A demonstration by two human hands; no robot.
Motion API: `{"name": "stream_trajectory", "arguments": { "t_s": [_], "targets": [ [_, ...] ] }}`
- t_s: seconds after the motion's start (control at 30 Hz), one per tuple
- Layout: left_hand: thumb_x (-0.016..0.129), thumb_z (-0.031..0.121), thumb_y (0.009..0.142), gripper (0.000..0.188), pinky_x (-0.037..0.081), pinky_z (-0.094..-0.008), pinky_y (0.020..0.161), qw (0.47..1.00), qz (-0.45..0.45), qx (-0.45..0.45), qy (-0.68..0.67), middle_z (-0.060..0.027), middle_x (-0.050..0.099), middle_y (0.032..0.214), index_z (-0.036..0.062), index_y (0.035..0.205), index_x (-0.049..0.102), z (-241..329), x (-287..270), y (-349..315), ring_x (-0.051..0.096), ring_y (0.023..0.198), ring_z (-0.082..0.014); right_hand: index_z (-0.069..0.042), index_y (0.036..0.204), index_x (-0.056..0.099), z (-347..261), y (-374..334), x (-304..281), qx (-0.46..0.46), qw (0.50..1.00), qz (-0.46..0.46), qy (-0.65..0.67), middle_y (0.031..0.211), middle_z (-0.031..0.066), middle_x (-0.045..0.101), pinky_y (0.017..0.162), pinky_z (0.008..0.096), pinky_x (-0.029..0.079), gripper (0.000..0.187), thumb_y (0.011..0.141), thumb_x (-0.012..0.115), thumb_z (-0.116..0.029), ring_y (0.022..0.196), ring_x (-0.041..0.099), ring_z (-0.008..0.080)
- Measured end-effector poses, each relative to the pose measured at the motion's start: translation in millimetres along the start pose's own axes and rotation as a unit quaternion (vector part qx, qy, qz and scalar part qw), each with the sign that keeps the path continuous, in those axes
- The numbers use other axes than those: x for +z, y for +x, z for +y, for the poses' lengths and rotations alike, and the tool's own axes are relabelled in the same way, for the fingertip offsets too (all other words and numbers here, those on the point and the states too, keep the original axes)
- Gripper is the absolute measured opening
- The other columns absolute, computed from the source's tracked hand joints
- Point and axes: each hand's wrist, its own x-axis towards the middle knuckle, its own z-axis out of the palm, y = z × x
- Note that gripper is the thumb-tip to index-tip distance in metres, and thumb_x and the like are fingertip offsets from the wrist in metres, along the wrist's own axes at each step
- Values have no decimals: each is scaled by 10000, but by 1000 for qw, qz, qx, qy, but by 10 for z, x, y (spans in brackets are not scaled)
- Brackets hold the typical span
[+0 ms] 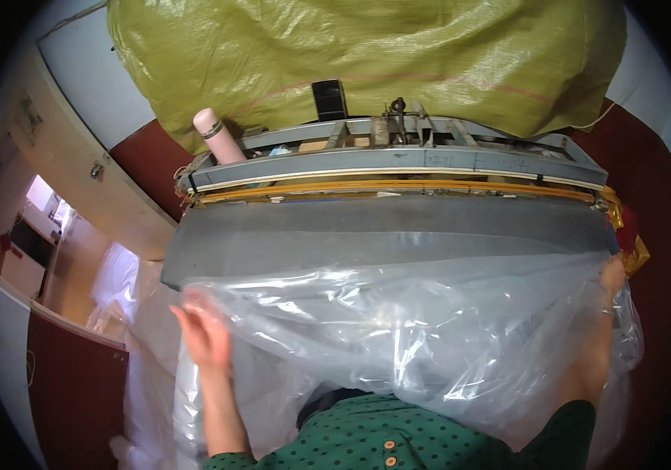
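Note:
A wide, clear plastic sheet (398, 321) spreads in glossy creases across the front of a grey work surface (312, 227) and hangs down toward my body. My left hand (207, 333) is at the sheet's left corner. Film covers some of its fingers, one digit sticks out to the left, and creases run from the hand into the sheet. At the right end of the surface, my right hand (612, 278) is closed on the sheet's right edge. Its fingertips are partly hidden, and loose film bunches beside that wrist.
Behind the surface runs a grey metal frame (398, 162) with orange strips (398, 186) along it. A pink bottle (219, 137) leans at its left, and a dark phone-like slab (329, 99) rests against a large yellow-green woven cover (382, 47). A door (77, 149) stands left.

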Motion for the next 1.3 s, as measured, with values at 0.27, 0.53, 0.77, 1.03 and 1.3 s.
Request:
{"name": "stream_trajectory", "arguments": {
  "t_s": [0.27, 0.53, 0.77, 1.03, 1.3],
  "targets": [
    [498, 239, 899, 217, 446, -370, 831, 882, 116, -198, 411, -75, 581, 988, 67, 1029, 520, -753, -861, -1176, 554, 908, -223, -30, 947, 525, -20, 52, 121, -18, 999, 8, 30, 914, 180, 617, 724, 453, 429, 234, 871, 417, -223, 886, 574, 367],
    [500, 327, 909, 260, 387, -247, 550, 731, 209, 322, 564, 36, 458, 723, 75, 850, 507, 1334, 22, 557, 427, 618, -98, -31, 964, 509, -59, -22, -32, 4, 1000, -14, 3, 910, 178, 616, 715, 445, 430, 233, 877, 419, -228, 868, 579, 365],
    [592, 38, 792, 98, 427, -338, 743, 289, 110, 430, 848, -121, 553, 887, 16, 880, 553, 1310, 581, 1248, 527, 832, -231, -26, 978, 507, 178, 165, 210, -29, 997, -21, 61, 920, 197, 604, 748, 452, 431, 254, 902, 398, -242, 902, 558, 393],
    [628, 397, 759, 626, 240, -465, 1033, 234, -295, -10, 926, -143, 390, 1347, 71, 1265, 455, 365, -526, 571, 273, 1297, -321, -50, 1033, 507, 106, 142, 292, -16, 999, -41, -11, 989, 205, 595, 766, 481, 421, 324, 923, 357, -317, 957, 536, 412],
    [655, 207, 753, 274, 356, -427, 906, 423, -181, -17, 888, -95, 580, 1076, 59, 979, 612, 544, -547, 838, 487, 1054, -274, -64, 1061, 490, 385, 322, 420, -35, 999, -20, -2, 995, 227, 587, 748, 485, 407, 340, 931, 333, -336, 942, 524, 437]
  ]
}}
